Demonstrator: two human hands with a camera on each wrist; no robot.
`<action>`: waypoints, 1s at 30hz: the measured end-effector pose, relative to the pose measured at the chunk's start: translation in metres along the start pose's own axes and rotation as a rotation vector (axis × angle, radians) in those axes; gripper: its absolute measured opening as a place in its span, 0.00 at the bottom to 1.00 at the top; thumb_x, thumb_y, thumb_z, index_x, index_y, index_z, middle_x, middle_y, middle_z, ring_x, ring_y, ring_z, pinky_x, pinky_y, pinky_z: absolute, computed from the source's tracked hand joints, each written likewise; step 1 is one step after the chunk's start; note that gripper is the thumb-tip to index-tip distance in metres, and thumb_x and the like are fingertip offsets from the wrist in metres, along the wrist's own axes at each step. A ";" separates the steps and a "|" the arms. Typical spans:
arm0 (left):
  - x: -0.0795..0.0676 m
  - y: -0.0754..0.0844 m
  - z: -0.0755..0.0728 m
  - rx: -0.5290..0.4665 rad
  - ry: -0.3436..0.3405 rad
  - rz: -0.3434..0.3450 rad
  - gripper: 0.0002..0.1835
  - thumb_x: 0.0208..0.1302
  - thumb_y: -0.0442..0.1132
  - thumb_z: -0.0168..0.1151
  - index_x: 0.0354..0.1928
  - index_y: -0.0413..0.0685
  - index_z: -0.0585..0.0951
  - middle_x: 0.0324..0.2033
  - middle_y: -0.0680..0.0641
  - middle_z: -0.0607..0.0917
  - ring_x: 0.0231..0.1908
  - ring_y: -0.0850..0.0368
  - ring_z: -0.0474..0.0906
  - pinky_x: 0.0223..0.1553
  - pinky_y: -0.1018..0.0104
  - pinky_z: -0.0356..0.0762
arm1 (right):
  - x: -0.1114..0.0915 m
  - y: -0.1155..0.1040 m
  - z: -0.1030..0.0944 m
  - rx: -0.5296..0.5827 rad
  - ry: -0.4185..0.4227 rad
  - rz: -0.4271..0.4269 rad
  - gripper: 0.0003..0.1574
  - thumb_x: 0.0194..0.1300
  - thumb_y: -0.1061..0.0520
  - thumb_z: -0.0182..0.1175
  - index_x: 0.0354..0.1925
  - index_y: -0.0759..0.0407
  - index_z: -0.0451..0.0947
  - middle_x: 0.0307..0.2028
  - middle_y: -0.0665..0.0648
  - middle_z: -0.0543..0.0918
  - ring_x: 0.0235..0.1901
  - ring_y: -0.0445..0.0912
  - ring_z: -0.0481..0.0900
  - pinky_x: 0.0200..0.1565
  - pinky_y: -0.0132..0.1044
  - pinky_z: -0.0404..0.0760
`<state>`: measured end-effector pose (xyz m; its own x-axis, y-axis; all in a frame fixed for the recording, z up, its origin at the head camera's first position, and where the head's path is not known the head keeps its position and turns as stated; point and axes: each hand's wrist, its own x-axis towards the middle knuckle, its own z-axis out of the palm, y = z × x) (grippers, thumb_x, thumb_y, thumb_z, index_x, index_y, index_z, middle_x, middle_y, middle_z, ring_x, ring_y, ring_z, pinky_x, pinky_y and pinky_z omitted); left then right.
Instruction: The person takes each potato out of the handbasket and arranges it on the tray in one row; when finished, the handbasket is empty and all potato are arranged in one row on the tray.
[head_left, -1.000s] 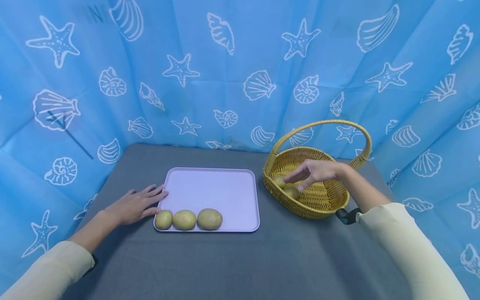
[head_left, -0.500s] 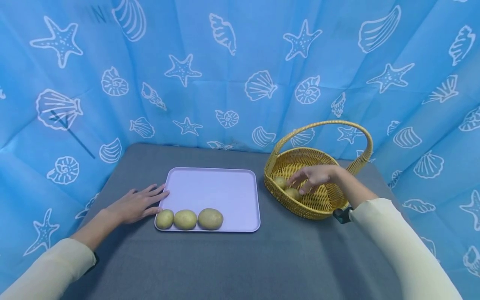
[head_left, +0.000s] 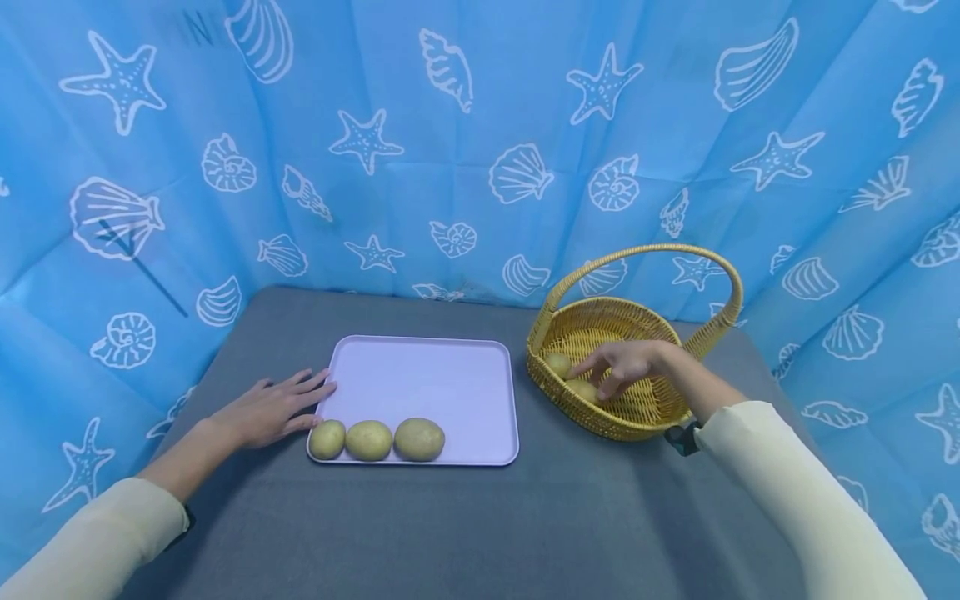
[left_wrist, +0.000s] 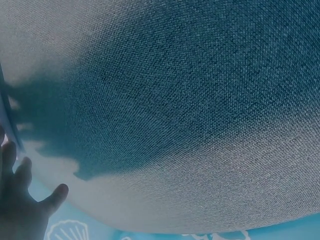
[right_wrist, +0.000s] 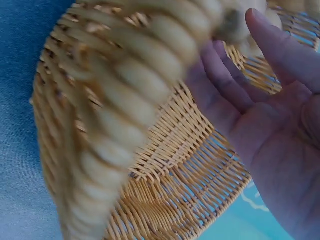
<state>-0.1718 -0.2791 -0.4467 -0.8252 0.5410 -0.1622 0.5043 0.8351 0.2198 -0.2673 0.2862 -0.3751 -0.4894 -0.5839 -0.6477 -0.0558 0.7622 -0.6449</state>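
Note:
My right hand (head_left: 628,362) reaches down into a wicker basket (head_left: 577,414), thumb and fingers spread apart. Two potatoes lie at the basket's left side, a farther potato (head_left: 557,364) and a nearer potato (head_left: 582,389). The hand's fingertips are right at the nearer one; whether they touch it I cannot tell. In the right wrist view a potato (right_wrist: 234,26) shows close to the thumb, partly behind the basket's handle (right_wrist: 150,70). My left hand (head_left: 272,411) lies flat with spread fingers at the left rim of a lilac tray (head_left: 427,375).
Along the tray's near edge sit a small potato (head_left: 327,439), a middle potato (head_left: 369,440) and a larger potato (head_left: 420,439) in a row. The basket's tall arched handle (head_left: 645,248) rises over the right hand. A blue curtain (head_left: 465,167) hangs behind the grey table (head_left: 465,525).
My right hand has lowered deeper into the basket, its fingers bending down toward the nearer potato. The left hand, the tray and its potatoes stay where they were.

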 end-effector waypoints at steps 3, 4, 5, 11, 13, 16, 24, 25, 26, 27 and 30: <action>0.000 -0.001 0.001 0.002 0.003 0.002 0.36 0.73 0.61 0.50 0.75 0.47 0.64 0.74 0.39 0.61 0.72 0.32 0.55 0.60 0.21 0.53 | 0.003 0.000 0.003 -0.048 0.020 -0.016 0.39 0.61 0.69 0.63 0.70 0.65 0.67 0.53 0.65 0.78 0.46 0.48 0.79 0.49 0.48 0.83; 0.000 -0.001 0.001 0.001 0.003 0.002 0.36 0.73 0.61 0.50 0.75 0.47 0.64 0.74 0.39 0.61 0.72 0.32 0.54 0.60 0.22 0.53 | 0.004 0.001 0.004 -0.059 0.018 -0.028 0.38 0.61 0.69 0.62 0.69 0.66 0.67 0.52 0.65 0.78 0.46 0.48 0.79 0.48 0.47 0.83; 0.000 -0.001 0.001 0.004 0.005 0.006 0.36 0.73 0.61 0.50 0.74 0.47 0.64 0.74 0.39 0.61 0.72 0.31 0.55 0.60 0.21 0.54 | 0.004 0.001 0.004 -0.059 0.015 -0.034 0.38 0.62 0.69 0.62 0.69 0.67 0.67 0.51 0.65 0.78 0.45 0.48 0.79 0.48 0.47 0.83; 0.000 0.000 0.001 0.000 0.004 0.005 0.36 0.73 0.61 0.50 0.74 0.47 0.64 0.74 0.39 0.61 0.72 0.31 0.55 0.60 0.21 0.54 | 0.003 0.000 0.003 -0.156 -0.002 -0.103 0.36 0.64 0.65 0.63 0.68 0.69 0.67 0.55 0.65 0.79 0.53 0.55 0.78 0.52 0.44 0.81; 0.000 0.000 0.001 -0.013 0.001 -0.002 0.36 0.74 0.61 0.49 0.75 0.47 0.64 0.74 0.39 0.61 0.72 0.32 0.54 0.60 0.22 0.53 | 0.001 0.000 0.003 -0.212 0.008 -0.129 0.36 0.64 0.63 0.64 0.68 0.67 0.68 0.57 0.64 0.78 0.55 0.57 0.77 0.55 0.46 0.79; 0.000 0.001 0.001 -0.017 0.001 -0.001 0.36 0.73 0.61 0.49 0.74 0.47 0.65 0.74 0.39 0.62 0.72 0.31 0.55 0.60 0.21 0.53 | -0.005 0.000 0.001 -0.233 0.022 -0.158 0.36 0.64 0.63 0.64 0.68 0.67 0.68 0.62 0.63 0.76 0.58 0.58 0.74 0.58 0.48 0.76; -0.001 0.000 0.000 -0.011 0.002 -0.006 0.37 0.73 0.62 0.49 0.75 0.47 0.64 0.74 0.39 0.62 0.72 0.32 0.55 0.61 0.22 0.54 | -0.020 -0.008 -0.006 -0.169 0.042 -0.212 0.37 0.63 0.64 0.63 0.69 0.63 0.69 0.55 0.60 0.79 0.56 0.59 0.74 0.53 0.46 0.79; -0.001 0.000 0.000 -0.014 0.003 -0.009 0.37 0.73 0.62 0.49 0.75 0.48 0.64 0.74 0.40 0.61 0.72 0.32 0.55 0.61 0.22 0.53 | -0.022 -0.009 -0.007 -0.175 0.049 -0.218 0.37 0.63 0.63 0.64 0.69 0.63 0.69 0.55 0.59 0.80 0.57 0.58 0.74 0.54 0.46 0.78; -0.001 0.000 0.000 -0.018 0.004 -0.011 0.37 0.73 0.62 0.49 0.75 0.48 0.64 0.74 0.40 0.61 0.72 0.32 0.54 0.61 0.22 0.53 | -0.024 -0.011 -0.008 -0.177 0.054 -0.224 0.37 0.63 0.63 0.64 0.69 0.62 0.69 0.55 0.59 0.80 0.57 0.58 0.74 0.54 0.46 0.78; -0.001 -0.001 0.000 -0.021 0.009 -0.007 0.37 0.73 0.62 0.49 0.75 0.47 0.64 0.74 0.39 0.61 0.72 0.32 0.55 0.60 0.22 0.53 | -0.026 -0.013 -0.010 -0.179 0.058 -0.234 0.37 0.63 0.62 0.64 0.69 0.62 0.68 0.55 0.58 0.80 0.58 0.58 0.74 0.54 0.47 0.78; -0.001 -0.003 0.003 -0.025 0.017 -0.004 0.36 0.73 0.61 0.50 0.74 0.47 0.64 0.74 0.39 0.61 0.72 0.31 0.55 0.60 0.21 0.53 | -0.030 -0.021 -0.012 -0.179 0.071 -0.277 0.37 0.64 0.61 0.64 0.69 0.63 0.68 0.54 0.57 0.81 0.58 0.59 0.74 0.54 0.46 0.78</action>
<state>-0.1719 -0.2819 -0.4504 -0.8316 0.5354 -0.1473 0.4942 0.8346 0.2432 -0.2614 0.2914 -0.3371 -0.4934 -0.7595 -0.4240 -0.3441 0.6181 -0.7068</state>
